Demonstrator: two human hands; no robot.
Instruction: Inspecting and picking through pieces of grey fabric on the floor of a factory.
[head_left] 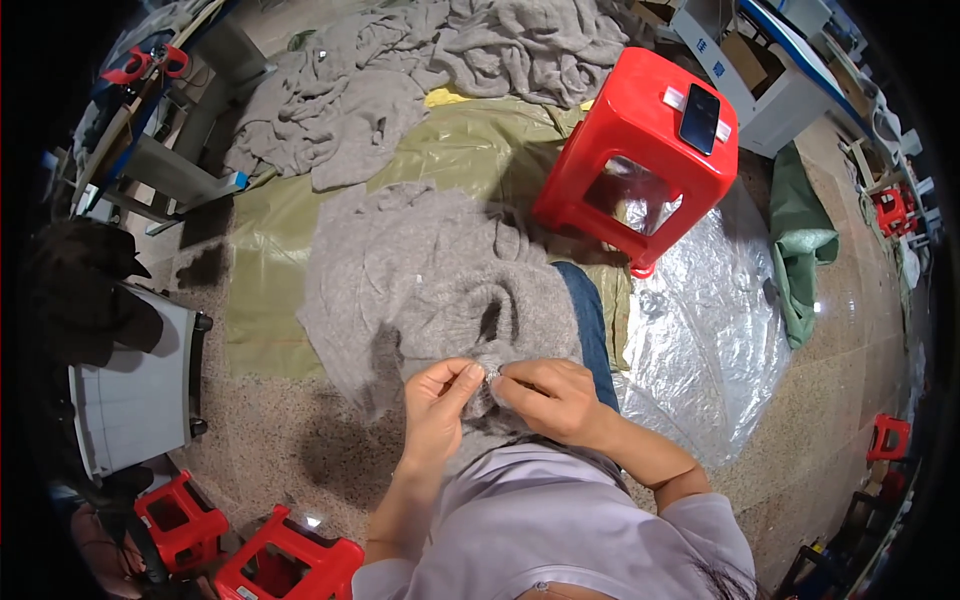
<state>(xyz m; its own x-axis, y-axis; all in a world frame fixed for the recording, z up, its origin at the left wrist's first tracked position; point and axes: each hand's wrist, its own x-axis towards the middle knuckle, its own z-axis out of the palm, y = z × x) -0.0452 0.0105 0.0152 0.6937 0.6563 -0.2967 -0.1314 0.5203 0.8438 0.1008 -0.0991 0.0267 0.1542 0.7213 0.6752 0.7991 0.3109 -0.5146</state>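
A fuzzy grey knit garment [450, 310] lies over my lap and spreads forward onto the floor covering. My left hand [438, 405] pinches its near edge between thumb and fingertips. Close beside it, my right hand [552, 398] is closed on the same edge, fingers bent and pressed together. The fingertips of both hands almost meet over a small bunched bit of knit. Any finer thread or tool between them is too small to make out.
A red plastic stool [640, 90] stands ahead on the right, with a black phone [700, 118] on top. Grey knit heaps [530, 45] lie beyond on an olive sheet [270, 290]. Clear plastic film [700, 350] covers the floor at right; a white wheeled cabinet [135, 390] stands left.
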